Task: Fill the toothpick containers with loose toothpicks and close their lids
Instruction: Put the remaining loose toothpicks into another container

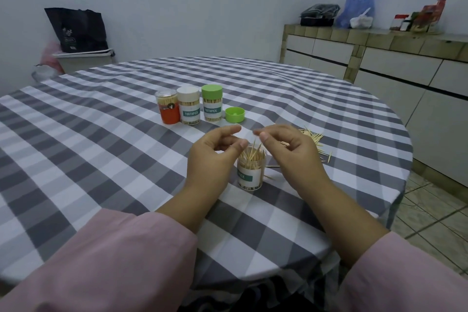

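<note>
Open container [251, 171] btwn hands, loose toothpicks [312, 137] to its right, 3 lidded containers [189, 108] + lid [234, 114] behind.

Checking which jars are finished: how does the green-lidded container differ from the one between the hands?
The green-lidded container is capped; the container between the hands is open, toothpicks sticking up unevenly. The first stands far back in a row; the second stands near, alone. Both are clear, upright, with teal-banded white labels.

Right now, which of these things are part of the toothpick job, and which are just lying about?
Part of the job:
open container between the hands
loose toothpicks
green lid lying off
three closed containers: orange, white-lidded, green-lidded

Just lying about:
black bag on the bin
blue plastic bag on the counter
black tray beside it
</note>
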